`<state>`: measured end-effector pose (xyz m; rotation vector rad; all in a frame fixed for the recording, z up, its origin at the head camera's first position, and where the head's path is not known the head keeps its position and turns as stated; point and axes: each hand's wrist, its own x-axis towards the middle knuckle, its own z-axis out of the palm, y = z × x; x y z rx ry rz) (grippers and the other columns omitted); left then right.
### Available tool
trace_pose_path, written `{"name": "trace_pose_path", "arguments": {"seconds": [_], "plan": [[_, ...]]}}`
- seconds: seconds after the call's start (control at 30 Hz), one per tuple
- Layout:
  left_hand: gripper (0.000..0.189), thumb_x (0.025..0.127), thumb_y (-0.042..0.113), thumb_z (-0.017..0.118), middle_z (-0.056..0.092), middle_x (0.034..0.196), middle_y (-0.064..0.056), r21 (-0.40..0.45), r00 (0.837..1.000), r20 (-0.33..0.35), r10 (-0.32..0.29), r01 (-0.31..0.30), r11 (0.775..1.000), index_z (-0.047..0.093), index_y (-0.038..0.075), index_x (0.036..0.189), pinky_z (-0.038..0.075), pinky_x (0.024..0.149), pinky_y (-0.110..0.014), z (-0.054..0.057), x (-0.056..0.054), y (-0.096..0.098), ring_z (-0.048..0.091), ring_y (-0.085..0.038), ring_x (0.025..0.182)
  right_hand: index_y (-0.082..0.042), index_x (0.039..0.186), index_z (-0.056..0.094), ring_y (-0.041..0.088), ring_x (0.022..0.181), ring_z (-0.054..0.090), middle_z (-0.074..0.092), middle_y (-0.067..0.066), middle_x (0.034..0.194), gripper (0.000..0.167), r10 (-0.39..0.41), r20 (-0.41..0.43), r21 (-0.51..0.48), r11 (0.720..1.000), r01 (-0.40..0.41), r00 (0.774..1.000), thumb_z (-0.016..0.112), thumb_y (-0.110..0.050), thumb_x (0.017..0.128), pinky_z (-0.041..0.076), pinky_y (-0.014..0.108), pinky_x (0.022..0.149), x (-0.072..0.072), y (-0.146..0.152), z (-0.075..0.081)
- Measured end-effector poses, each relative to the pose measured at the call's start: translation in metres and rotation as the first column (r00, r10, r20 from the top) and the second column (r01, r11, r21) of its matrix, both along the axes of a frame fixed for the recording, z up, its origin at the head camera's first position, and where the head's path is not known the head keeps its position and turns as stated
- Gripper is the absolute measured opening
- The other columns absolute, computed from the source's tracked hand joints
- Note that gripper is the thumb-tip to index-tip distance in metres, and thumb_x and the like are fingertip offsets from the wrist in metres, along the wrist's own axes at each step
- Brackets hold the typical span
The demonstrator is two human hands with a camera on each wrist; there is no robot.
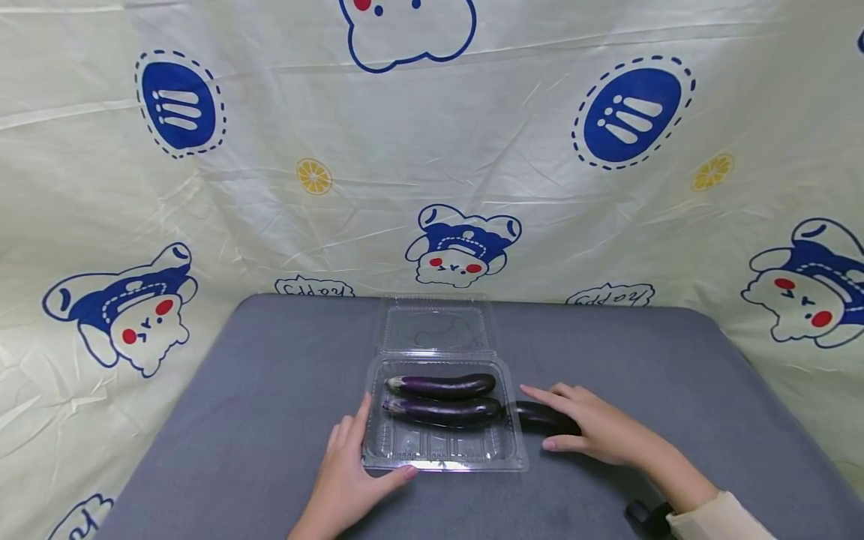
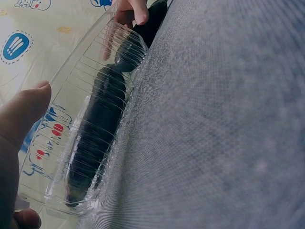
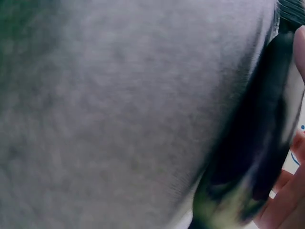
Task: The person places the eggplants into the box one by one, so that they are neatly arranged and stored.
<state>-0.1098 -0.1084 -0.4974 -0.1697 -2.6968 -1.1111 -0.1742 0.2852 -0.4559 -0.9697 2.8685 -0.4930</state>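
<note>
A clear plastic clamshell container (image 1: 439, 454) lies with its lid (image 1: 437, 330) folded back. Two dark purple eggplants (image 1: 442, 386) lie side by side in its tray, stem ends to the left. My left hand (image 1: 347, 465) spreads around the tray's front left corner, straight fingers along the left side and thumb at the front rim. A third eggplant (image 1: 545, 418) lies right of the tray, its left end overlapping the right wall in the head view. My right hand (image 1: 601, 427) is over it, index finger behind and thumb in front, fingers loosely extended. In the right wrist view this eggplant (image 3: 252, 138) lies beside the fingers.
A grey cloth-covered table (image 1: 270, 390) holds everything. Behind it hangs a pale printed curtain (image 1: 378, 135), which also covers both sides. A black strap (image 1: 648, 517) shows by the right sleeve (image 1: 722, 517).
</note>
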Motion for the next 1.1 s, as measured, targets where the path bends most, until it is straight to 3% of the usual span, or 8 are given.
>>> {"name": "trace_pose_path", "arguments": {"seconds": [0.27,0.57,0.83,1.1], "plan": [[0.125,0.059,0.070,0.083,0.054,0.116,0.002,0.000,1.000,0.005,0.003,-0.003,1.000,0.024,0.023,0.159,0.046,0.089,-0.037,0.001,0.000,-0.001,0.044,-0.009,0.104,-0.032,0.152,0.039,0.007,0.100,0.053,0.056,-0.010,0.115,0.068,0.020,0.054,0.008,1.000,-0.020,0.998,0.062,-0.052,0.092,0.049,0.036,0.083,-0.003,0.004,-0.004],[0.123,0.061,0.071,0.081,0.054,0.115,0.001,-0.005,1.000,0.013,0.002,-0.002,1.000,0.025,0.023,0.159,0.047,0.084,-0.035,0.002,0.000,0.000,0.044,-0.009,0.102,-0.024,0.149,0.046,0.003,0.095,0.050,0.055,-0.009,0.110,0.061,0.019,0.036,-0.064,0.998,-0.017,0.999,0.064,-0.043,0.094,0.045,0.030,0.078,0.000,0.014,-0.002],[0.125,0.060,0.074,0.079,0.054,0.119,-0.001,0.005,0.999,0.048,-0.004,0.004,1.000,0.022,0.025,0.159,0.047,0.087,-0.037,0.003,-0.001,-0.001,0.044,-0.010,0.104,-0.030,0.150,0.043,0.003,0.087,0.047,0.053,-0.010,0.107,0.063,-0.090,0.039,-0.070,0.993,0.092,0.995,0.066,-0.043,0.093,0.040,0.024,0.073,-0.004,0.023,0.019],[0.125,0.060,0.071,0.081,0.055,0.117,-0.002,0.009,0.999,0.037,-0.005,0.005,1.000,0.023,0.023,0.159,0.047,0.087,-0.039,0.003,-0.001,0.000,0.044,-0.012,0.103,-0.034,0.151,0.042,0.007,0.084,0.047,0.053,-0.008,0.106,0.062,-0.077,0.019,-0.054,0.995,0.078,0.997,0.064,-0.046,0.094,0.039,0.023,0.068,-0.013,-0.002,0.048]]}}
